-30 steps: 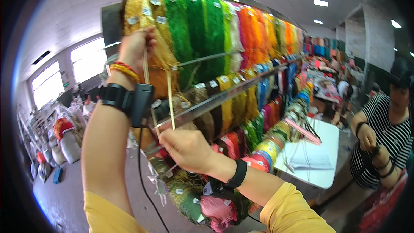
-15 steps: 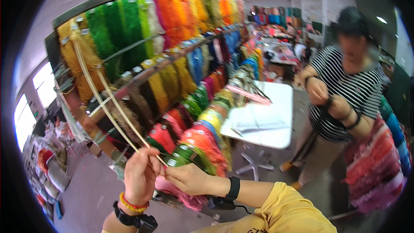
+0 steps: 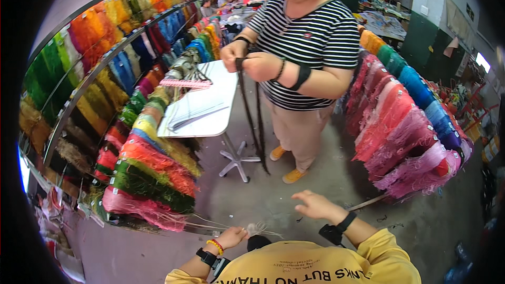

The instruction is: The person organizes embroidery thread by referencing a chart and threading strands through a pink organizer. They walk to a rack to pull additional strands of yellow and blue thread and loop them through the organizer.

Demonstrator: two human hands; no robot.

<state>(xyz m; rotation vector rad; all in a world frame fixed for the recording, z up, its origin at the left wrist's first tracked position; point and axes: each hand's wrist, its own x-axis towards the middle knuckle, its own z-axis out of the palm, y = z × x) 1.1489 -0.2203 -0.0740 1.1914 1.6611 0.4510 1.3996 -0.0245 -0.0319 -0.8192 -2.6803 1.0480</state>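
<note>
My left hand (image 3: 231, 237) is low in front of my yellow shirt, its fingers closed on a small loose bundle of pale thread (image 3: 258, 228). Thin ends stick out past the fingers, and more pale strands trail leftward toward the pink skeins. My right hand (image 3: 317, 205) reaches forward over the floor with its fingers apart and nothing in it. Across from me, a person in a striped shirt (image 3: 310, 37) holds a long dark brown skein (image 3: 258, 121) in both hands; it hangs almost to the floor.
On the left stands a rack of coloured skeins (image 3: 152, 173). Beside it, a white table (image 3: 223, 87) on a star-shaped foot carries papers (image 3: 197, 114) and a pink strip (image 3: 185, 83). More skeins (image 3: 397, 121) hang at right, where a pole end (image 3: 368, 202) juts out low.
My view has swung right, toward the other person. My right hand has parted from the left and let go of the pale strands. The left hand has dropped lower, still gripping thread.
</note>
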